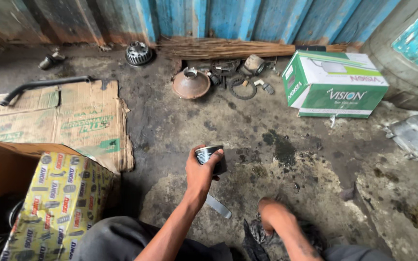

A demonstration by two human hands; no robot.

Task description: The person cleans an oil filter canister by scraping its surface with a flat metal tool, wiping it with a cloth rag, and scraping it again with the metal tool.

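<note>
My left hand (200,175) is raised over the stained concrete floor, shut on a small dark cylindrical can (209,157) held from above. Just below that hand a flat grey metal strip (218,206) lies on the floor. My right hand (272,215) is low near my knee, pressed into a dark dirty rag (257,234); its fingers are hidden, so I cannot tell their grip.
Flattened cardboard (81,121) with a black bent pipe (39,86) lies left. An open brown box and yellow printed carton (56,205) sit near left. A green and white box (337,84), rusty dish (190,83), gear (138,52), scattered parts and a broom (228,48) line the blue wall.
</note>
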